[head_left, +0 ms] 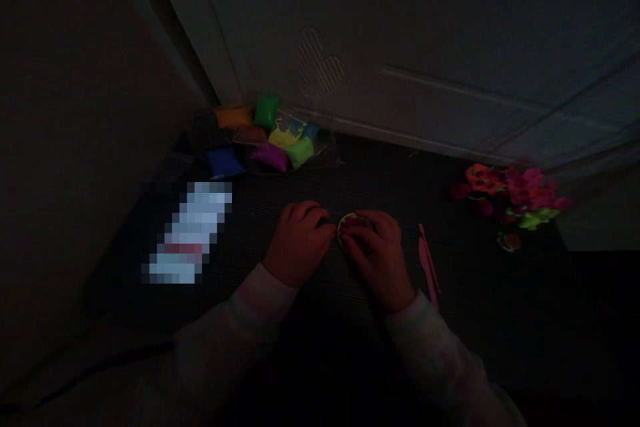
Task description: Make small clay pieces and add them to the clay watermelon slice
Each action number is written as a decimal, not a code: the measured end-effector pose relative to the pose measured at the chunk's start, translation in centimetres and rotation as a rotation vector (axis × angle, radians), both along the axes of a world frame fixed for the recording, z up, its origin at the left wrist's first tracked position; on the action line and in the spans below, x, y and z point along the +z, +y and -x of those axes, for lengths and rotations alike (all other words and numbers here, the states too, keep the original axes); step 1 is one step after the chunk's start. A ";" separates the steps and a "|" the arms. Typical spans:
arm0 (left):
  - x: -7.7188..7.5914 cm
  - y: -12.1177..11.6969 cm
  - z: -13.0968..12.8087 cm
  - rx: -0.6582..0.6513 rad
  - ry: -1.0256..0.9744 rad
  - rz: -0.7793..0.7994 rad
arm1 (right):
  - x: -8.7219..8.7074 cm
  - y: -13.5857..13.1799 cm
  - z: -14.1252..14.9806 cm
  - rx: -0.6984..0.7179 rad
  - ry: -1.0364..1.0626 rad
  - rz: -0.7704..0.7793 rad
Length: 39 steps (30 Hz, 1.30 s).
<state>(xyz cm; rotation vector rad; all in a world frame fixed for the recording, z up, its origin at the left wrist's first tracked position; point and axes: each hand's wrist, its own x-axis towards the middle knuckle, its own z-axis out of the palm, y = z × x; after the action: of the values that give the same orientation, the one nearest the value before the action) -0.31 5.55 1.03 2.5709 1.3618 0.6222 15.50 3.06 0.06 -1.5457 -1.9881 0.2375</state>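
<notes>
In the dim head view, a small round piece of modelling clay, dark pink with a thin yellow-green rim, sits between my hands at the middle of the dark table. My right hand curls over its right side, thumb and fingers closed on it. From the left, my left hand has its fingertips pinched together at the rim. Fingers hide part of the piece. Just right of my right hand lie a pink plastic clay knife and a thinner pink tool.
Several coloured clay packets lie at the back left by the wall. A bright, blurred-out screen is at the left. Pink, red and green clay flowers cluster at the back right, with a small round clay piece in front.
</notes>
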 end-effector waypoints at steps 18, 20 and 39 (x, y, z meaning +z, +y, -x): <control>0.1 0.1 -0.1 0.004 0.028 0.018 | 0.1 0.0 0.2 0.002 -0.063 -0.027; 0.0 0.1 -0.1 0.004 0.031 0.020 | 0.1 0.0 0.2 0.000 -0.064 -0.035; 0.0 0.1 0.0 -0.010 -0.050 -0.037 | 0.2 -0.2 0.1 0.009 -0.008 -0.033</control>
<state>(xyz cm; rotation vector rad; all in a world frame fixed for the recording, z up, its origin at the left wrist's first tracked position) -0.30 5.60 0.98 2.5706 1.3331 0.7122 15.45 2.90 0.21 -1.5195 -1.9962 0.2021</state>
